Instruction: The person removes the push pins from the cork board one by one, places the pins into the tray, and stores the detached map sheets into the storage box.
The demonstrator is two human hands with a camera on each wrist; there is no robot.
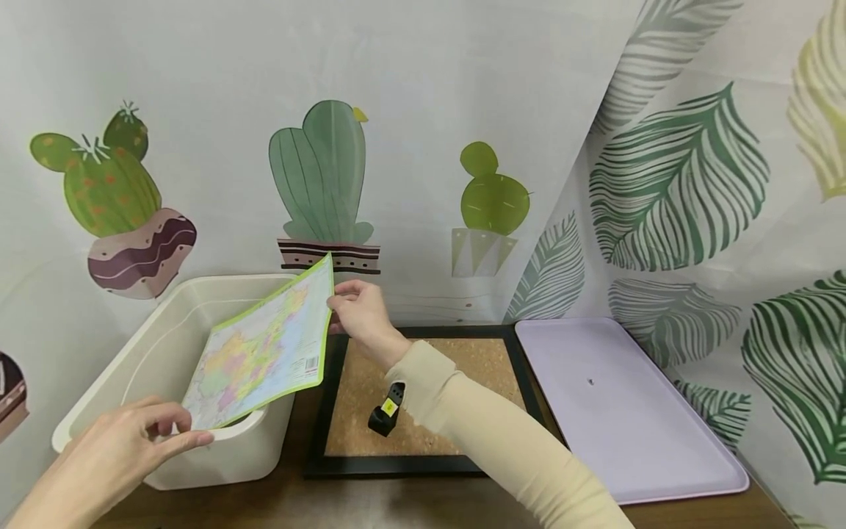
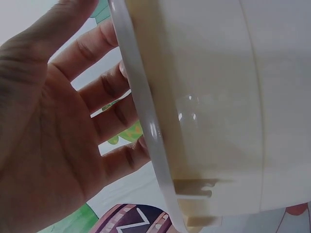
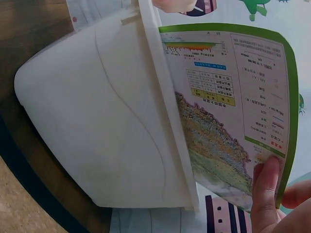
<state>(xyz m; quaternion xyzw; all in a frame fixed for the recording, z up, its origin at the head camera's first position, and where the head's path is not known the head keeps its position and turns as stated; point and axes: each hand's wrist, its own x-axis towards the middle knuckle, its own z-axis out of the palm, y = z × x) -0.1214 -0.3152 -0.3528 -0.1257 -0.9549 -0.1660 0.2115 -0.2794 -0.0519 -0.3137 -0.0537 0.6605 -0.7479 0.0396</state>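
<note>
A thin map sheet [image 1: 261,349] with a bright green border slants over the white tub [image 1: 161,338], its lower edge close to the tub's front rim. My right hand [image 1: 360,316] pinches the sheet's right edge between thumb and fingers. The other face of the map sheet [image 3: 214,111], with a relief map and small tables, shows in the right wrist view. My left hand [image 1: 135,433] is at the tub's front left, by the sheet's lower left corner. In the left wrist view its fingers [image 2: 114,119] reach to the tub's rim [image 2: 143,109], slightly bent, with no sheet among them.
Right of the tub, a black-framed cork board [image 1: 423,397] lies on the dark wooden table [image 1: 370,503], under my right forearm. A pale purple tray [image 1: 621,411] lies farther right. Behind hangs a curtain [image 1: 423,66] printed with cacti and leaves.
</note>
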